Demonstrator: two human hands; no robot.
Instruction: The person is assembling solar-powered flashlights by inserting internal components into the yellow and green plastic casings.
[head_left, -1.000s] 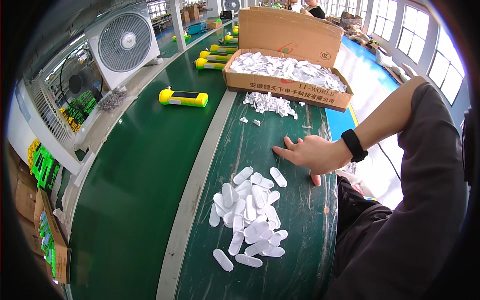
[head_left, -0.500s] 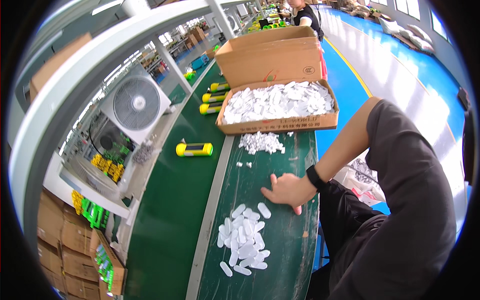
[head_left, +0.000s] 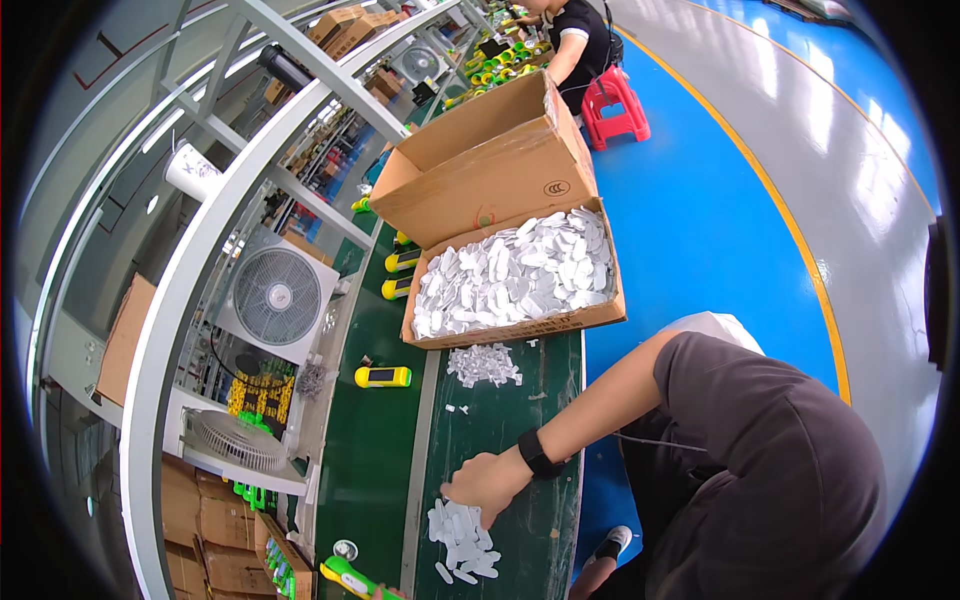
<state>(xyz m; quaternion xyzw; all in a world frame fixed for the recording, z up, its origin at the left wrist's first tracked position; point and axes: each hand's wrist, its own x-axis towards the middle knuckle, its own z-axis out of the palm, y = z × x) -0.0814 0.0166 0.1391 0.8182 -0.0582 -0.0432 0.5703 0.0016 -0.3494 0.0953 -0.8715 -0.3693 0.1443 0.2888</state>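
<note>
Plastic pieces (head_left: 462,540), small, white and flat, are lying in a loose pile on the green belt (head_left: 500,440) at about 6 o'clock in our view. We are judging them light, stiff and slick, likely to slide apart, so pinching one by its long edges looks best. Our right hand (head_left: 487,483) is resting knuckles-up at the pile's 12 o'clock edge, fingers curled down onto the pieces; whether it is pinching one we cannot tell. The forearm is reaching in from 3 o'clock, a black wristband (head_left: 537,455) on the wrist. Our left hand is not showing.
</note>
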